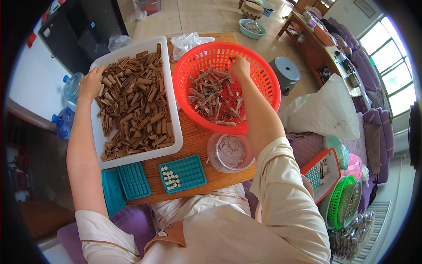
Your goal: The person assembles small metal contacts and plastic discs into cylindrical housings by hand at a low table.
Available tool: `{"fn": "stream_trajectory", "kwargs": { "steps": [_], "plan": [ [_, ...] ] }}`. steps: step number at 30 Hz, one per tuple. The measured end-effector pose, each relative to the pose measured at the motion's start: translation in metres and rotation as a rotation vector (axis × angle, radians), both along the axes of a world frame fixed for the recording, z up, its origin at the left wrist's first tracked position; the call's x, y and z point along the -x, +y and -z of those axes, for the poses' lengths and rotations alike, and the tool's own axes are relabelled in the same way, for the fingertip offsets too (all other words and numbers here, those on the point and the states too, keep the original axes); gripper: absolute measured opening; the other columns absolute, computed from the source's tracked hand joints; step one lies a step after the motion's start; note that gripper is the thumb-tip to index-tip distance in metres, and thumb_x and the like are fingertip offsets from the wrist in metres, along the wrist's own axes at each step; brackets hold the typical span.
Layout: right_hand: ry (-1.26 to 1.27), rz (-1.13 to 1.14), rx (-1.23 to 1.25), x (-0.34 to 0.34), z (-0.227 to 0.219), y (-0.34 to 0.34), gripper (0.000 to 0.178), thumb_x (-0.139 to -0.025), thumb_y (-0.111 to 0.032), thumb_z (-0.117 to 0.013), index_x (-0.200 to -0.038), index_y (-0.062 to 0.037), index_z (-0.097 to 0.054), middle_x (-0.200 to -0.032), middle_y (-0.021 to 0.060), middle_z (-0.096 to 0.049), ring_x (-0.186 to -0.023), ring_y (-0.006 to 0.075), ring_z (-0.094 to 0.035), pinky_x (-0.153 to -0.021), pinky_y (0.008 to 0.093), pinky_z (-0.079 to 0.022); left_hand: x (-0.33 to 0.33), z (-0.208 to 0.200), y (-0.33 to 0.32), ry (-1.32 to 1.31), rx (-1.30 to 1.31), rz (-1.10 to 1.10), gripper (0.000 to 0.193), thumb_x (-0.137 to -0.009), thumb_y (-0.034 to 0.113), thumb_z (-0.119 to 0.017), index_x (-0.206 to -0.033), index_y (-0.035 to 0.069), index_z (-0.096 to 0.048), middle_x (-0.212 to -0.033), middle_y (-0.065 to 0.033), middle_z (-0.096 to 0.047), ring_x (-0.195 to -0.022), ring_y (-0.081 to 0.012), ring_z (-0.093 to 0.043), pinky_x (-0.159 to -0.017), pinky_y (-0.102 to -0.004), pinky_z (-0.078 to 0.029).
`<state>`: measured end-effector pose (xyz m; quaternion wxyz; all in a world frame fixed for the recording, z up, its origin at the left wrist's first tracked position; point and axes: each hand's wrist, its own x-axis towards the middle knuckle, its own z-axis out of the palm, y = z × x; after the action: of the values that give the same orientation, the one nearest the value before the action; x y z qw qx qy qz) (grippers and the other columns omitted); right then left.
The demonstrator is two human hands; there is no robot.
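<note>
My left hand (91, 82) is at the left rim of a white tray (178, 127), its fingers bent together beside the brown pieces. What they hold, if anything, I cannot make out. Short curved brown pieces (132, 101), like split tubes of bark, fill much of the tray. At the far right side of a red plastic basket (273, 94), my right hand (240, 68) is closed, with a small dark piece (232, 60) at its fingertips. Thin, greyish-brown dried strips (213, 94) lie heaped in that basket.
On the wooden table (184, 148) stand a teal pitted tray with white discs (170, 178), another teal tray (133, 180) and a clear tub of pale flakes (231, 152). A clear plastic bag (189, 44) lies behind. Right are a white sack (323, 110) and a grey stool (285, 72).
</note>
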<state>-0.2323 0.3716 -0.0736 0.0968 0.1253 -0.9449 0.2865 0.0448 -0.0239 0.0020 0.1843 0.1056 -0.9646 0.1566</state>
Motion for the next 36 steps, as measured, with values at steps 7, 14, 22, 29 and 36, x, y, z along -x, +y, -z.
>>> {"fn": "stream_trajectory", "kwargs": {
  "steps": [7,14,22,29,36],
  "plan": [
    [0.111,-0.253,0.664,-0.045,-0.122,-0.01,0.025,-0.072,-0.014,-0.057,-0.095,-0.0061,-0.059,-0.077,0.0114,-0.062,-0.062,0.0176,-0.06,-0.061,0.0312,-0.047,0.0,-0.01,0.016,0.301,-0.265,-0.08,0.024,-0.073,0.004,-0.043,-0.097,0.008,-0.048,-0.09,-0.0122,-0.054,-0.077,-0.0285,-0.055,-0.066,-0.0369,-0.044],
    [0.242,-0.665,0.425,-0.183,-0.179,0.011,0.016,-0.07,-0.006,-0.057,-0.086,-0.0052,-0.061,-0.073,0.007,-0.06,-0.059,0.0154,-0.057,-0.054,0.0273,-0.044,-0.012,-0.073,0.206,0.254,-1.133,0.334,0.026,-0.08,0.026,-0.045,-0.094,0.006,-0.055,-0.075,-0.0063,-0.056,-0.067,-0.0143,-0.051,-0.064,-0.0282,-0.04],
    [0.452,-0.957,0.184,-0.289,-0.147,0.053,0.018,-0.065,-0.004,-0.059,-0.082,-0.004,-0.053,-0.06,0.0064,-0.046,-0.052,0.0213,-0.05,-0.046,0.0319,-0.041,-0.106,-0.04,0.325,0.351,-1.578,0.235,0.02,-0.078,0.017,-0.056,-0.091,0.003,-0.061,-0.068,-0.0008,-0.059,-0.057,-0.0041,-0.045,-0.051,-0.0178,-0.035],
    [0.151,-1.024,0.186,-0.344,-0.098,0.086,0.015,-0.066,-0.005,-0.06,-0.08,-0.004,-0.053,-0.055,0.0054,-0.047,-0.044,0.0204,-0.049,-0.04,0.0303,-0.04,-0.175,0.007,0.358,0.287,-1.726,0.073,0.011,-0.076,0.008,-0.057,-0.083,0.001,-0.061,-0.069,-0.0011,-0.06,-0.055,-0.0027,-0.045,-0.048,-0.0166,-0.034],
    [-0.113,-0.943,0.227,-0.376,-0.067,0.11,0.013,-0.071,-0.009,-0.058,-0.081,-0.004,-0.05,-0.06,0.0107,-0.053,-0.053,0.027,-0.053,-0.046,0.0352,-0.042,-0.2,0.036,0.378,0.255,-1.965,0.001,0.011,-0.079,0.011,-0.056,-0.078,0.0,-0.057,-0.062,0.001,-0.054,-0.049,-0.0017,-0.04,-0.044,-0.0154,-0.03]
  ]
}}
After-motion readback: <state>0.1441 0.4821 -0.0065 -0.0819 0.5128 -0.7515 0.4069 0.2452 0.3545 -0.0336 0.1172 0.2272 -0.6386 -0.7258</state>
